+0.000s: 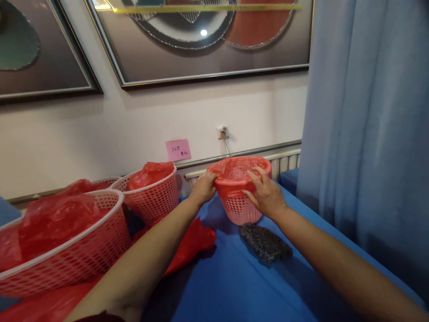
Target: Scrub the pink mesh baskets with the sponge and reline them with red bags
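Observation:
A small pink plastic basket [238,210] stands upright on the blue cloth, with a thin red plastic bag [231,191] lining it and folded down over its rim. My left hand [203,188] is closed on the bag at the rim's left side. My right hand [267,192] is at the front right of the rim, its fingers spread and curved, the fingertips close to the bag. Just in front of the basket lies a dark, speckled bundle in clear plastic [265,243]; its contents I cannot make out.
Larger pink baskets [117,232] holding red bags crowd the left side. Loose red plastic [192,243] lies on the blue cloth [228,290]. Behind are a plugged wall socket [222,132], a radiator [284,162] and a pink note [178,150]. A blue curtain [365,116] hangs at right.

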A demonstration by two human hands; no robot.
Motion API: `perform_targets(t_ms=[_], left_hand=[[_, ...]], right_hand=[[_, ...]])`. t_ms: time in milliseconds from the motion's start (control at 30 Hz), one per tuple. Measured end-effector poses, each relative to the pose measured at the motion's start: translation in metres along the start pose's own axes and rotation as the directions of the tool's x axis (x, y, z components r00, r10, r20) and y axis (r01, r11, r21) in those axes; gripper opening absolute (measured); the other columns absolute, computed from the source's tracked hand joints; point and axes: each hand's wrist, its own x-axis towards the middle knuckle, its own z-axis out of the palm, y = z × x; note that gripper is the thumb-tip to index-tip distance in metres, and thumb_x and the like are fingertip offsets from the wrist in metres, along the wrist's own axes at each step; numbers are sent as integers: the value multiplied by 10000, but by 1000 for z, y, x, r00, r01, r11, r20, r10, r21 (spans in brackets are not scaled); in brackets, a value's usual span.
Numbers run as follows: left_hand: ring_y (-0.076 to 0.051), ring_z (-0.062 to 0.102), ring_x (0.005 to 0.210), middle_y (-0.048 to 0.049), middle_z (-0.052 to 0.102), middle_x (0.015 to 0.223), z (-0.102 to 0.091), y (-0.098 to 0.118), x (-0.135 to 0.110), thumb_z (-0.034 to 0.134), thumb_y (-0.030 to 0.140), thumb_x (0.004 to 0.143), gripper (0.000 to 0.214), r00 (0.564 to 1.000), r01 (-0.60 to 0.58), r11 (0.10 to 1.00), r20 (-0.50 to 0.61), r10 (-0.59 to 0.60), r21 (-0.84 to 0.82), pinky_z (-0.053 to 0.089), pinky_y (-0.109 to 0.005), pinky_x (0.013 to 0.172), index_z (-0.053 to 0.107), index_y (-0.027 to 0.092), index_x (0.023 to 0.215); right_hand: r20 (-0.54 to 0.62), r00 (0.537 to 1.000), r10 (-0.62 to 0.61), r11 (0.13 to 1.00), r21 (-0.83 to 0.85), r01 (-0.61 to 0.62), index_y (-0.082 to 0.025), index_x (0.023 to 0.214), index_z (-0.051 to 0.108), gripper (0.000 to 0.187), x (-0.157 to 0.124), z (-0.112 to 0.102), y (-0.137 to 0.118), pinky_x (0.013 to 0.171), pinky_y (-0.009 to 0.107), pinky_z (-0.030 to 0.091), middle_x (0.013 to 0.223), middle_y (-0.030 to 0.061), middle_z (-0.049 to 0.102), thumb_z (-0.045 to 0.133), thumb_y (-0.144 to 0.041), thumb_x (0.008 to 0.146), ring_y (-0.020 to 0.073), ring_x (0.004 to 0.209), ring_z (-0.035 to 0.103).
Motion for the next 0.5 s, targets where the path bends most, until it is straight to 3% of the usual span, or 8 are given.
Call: perform_targets(t_ms=[67,167,300,500], left_hand=[[-311,665,1127,-139,750,1131,8,2,-3,561,88,806,308,998,10,1000,-58,-12,-24,510,-496,1048,719,178,1055],[-309,637,1233,-154,714,1275,13,2,-7,567,80,794,456,994,9,997,-112,-17,-70,481,-502,1114,661,155,1234],[-280,612,1309,-143,665,1381,10,-2,-10,569,61,777,572,990,-10,992,-138,-8,-127,450,-482,1174,594,166,1338],[-284,562,1381,-152,622,1442,10,-9,-11,553,42,760,624,987,-41,984,-161,12,-176,410,-527,1211,567,174,1370]], right_hand=[[-28,994,-102,994,-32,101,-140,1382,548,441,-11,7,-9,884,407,494,1404,209,549,614,-351,1001,292,1095,602],[43,991,-128,984,-122,133,-175,1172,657,205,-20,18,-14,822,379,424,1170,146,654,517,-253,1043,246,944,576],[122,989,-79,978,-182,100,-189,896,677,285,-17,21,-3,743,371,340,848,88,639,443,-188,1059,232,784,515],[193,977,-86,979,-166,119,-178,818,674,226,-26,18,-8,714,355,337,783,76,637,548,-197,1004,223,742,530]])
